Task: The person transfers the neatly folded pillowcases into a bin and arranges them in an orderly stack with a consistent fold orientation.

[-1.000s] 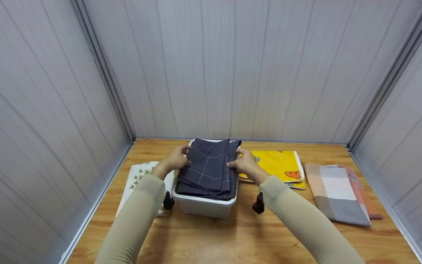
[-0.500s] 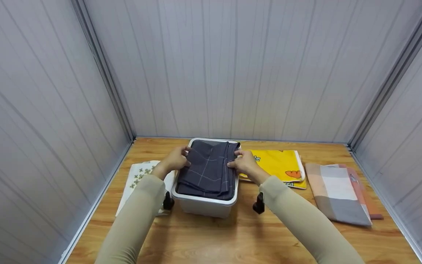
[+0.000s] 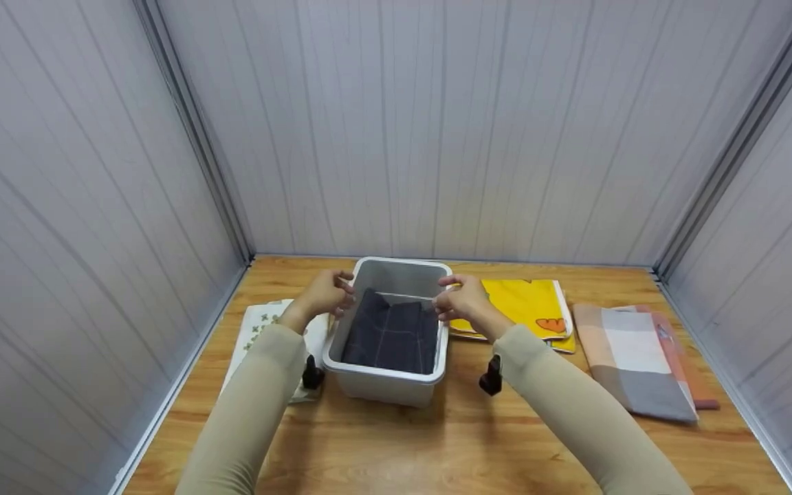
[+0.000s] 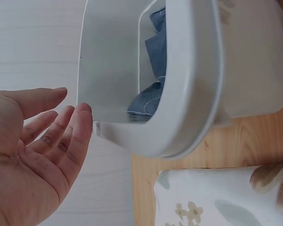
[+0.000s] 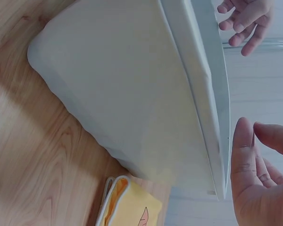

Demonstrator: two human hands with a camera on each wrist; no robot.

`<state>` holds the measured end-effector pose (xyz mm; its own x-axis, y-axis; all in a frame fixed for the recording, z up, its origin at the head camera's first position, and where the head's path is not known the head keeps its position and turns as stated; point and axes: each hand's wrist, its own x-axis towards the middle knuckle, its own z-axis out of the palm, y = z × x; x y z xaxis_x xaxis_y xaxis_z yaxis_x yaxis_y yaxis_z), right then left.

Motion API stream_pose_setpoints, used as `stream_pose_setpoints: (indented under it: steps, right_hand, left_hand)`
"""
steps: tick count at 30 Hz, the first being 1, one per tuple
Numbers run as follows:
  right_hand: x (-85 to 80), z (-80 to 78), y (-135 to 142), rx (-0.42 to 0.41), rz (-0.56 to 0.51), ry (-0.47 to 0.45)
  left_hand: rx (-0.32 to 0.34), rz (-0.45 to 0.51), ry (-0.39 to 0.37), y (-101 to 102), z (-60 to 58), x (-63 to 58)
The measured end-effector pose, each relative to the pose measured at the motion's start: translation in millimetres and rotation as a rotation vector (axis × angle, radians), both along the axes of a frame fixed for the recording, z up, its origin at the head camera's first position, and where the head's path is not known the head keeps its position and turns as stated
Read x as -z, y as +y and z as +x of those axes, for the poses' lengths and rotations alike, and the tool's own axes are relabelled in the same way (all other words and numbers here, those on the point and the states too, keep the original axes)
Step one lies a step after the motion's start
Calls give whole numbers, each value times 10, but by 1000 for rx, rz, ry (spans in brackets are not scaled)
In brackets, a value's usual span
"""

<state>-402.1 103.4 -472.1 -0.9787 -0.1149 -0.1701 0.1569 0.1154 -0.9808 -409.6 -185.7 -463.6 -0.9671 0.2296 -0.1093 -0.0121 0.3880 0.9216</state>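
Note:
A dark grey folded cloth [image 3: 389, 337] with thin pale lines lies down inside the white plastic bin [image 3: 383, 374]. My left hand [image 3: 322, 297] is beside the bin's left rim, fingers loosely bent with nothing between them. In the left wrist view the left hand [image 4: 42, 155] has its fingertips right at the rim, and part of the cloth [image 4: 155, 56] shows inside. Over the right rim is my right hand [image 3: 470, 304], also holding nothing. The right wrist view has the right hand's [image 5: 264, 174] thumb and index fingertip close together beside the rim.
A white cloth with a leaf print [image 3: 248, 344] lies left of the bin. To the right are yellow folded cloths [image 3: 523, 306] with a carrot print, then a checked cloth [image 3: 633, 357] over an orange one [image 3: 695, 381]. Panelled walls [image 3: 396, 137] enclose the wooden table [image 3: 382, 454].
The dark cloth, held by both hands level with the rim before, has dropped down into the bin. Both hands have let go of it and stay near the rims.

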Motion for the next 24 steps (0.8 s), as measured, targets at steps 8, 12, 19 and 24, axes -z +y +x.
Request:
stream_pose_setpoints:
  steps: [8, 12, 19, 24]
  right_hand:
    - [-32, 25, 72, 4, -9, 27]
    - [-29, 44, 99, 2, 14, 57]
    - [-2, 98, 143, 10, 78, 83]
    - [27, 130, 160, 26, 102, 67]
  left_hand:
    - [22, 23, 15, -36, 26, 12]
    - [14, 20, 8, -79, 42, 19]
    - [-3, 37, 1, -154, 87, 20]
    - [0, 43, 19, -226, 123, 46]
